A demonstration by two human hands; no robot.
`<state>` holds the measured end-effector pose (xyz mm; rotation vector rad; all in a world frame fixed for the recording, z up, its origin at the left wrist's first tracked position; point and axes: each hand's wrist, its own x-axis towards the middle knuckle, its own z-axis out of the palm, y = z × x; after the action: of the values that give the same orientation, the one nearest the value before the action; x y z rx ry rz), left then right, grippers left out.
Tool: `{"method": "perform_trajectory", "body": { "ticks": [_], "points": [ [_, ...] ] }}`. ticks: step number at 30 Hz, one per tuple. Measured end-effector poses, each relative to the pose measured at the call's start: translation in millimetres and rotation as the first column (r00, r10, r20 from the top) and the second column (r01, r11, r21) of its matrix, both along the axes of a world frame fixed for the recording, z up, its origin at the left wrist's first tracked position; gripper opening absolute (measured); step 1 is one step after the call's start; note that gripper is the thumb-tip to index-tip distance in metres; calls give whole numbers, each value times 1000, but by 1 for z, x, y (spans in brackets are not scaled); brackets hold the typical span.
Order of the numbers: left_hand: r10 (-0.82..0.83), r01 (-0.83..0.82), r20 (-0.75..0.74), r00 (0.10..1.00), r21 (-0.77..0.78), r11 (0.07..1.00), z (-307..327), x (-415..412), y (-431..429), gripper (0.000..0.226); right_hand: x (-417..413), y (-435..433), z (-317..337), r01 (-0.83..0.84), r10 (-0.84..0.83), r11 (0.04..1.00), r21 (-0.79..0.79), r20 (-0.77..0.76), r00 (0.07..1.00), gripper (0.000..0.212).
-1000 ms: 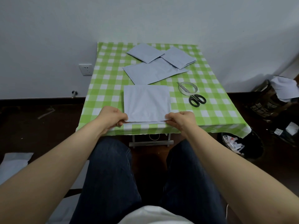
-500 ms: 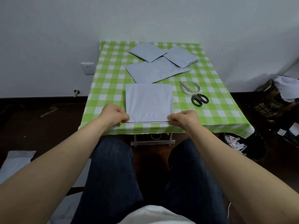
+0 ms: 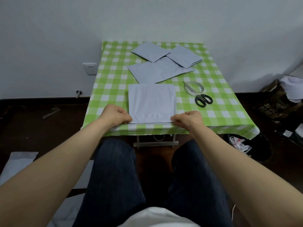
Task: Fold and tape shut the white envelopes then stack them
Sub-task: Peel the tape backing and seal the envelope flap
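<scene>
Both near corners of the flat white paper envelope (image 3: 151,102) pinched by left hand (image 3: 114,114) and right hand (image 3: 188,118) | likely thin, light, bendy, slippy on green checked desk (image 3: 111,82) | grip corners

Matt envelope (image 3: 152,102) — glossy (checked) tablecloth (image 3: 113,79)

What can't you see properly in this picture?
Head view:
- Fingertips of left hand and right hand: hidden behind knuckles at the near envelope corners.
- Far envelopes: too small to tell whether taped.
- Tape ring: too small to judge tape left.
- Brown bag: cut off by right edge.
</scene>
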<state>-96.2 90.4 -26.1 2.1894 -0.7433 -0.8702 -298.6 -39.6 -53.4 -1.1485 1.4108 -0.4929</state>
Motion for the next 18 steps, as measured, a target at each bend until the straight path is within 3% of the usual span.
{"method": "perform_trajectory", "body": {
  "ticks": [18],
  "points": [
    [1,-2,76,997,8,1000,-4,1,-1,9,1,2,2,-58,51,997,-56,-110,993,23]
  ]
}}
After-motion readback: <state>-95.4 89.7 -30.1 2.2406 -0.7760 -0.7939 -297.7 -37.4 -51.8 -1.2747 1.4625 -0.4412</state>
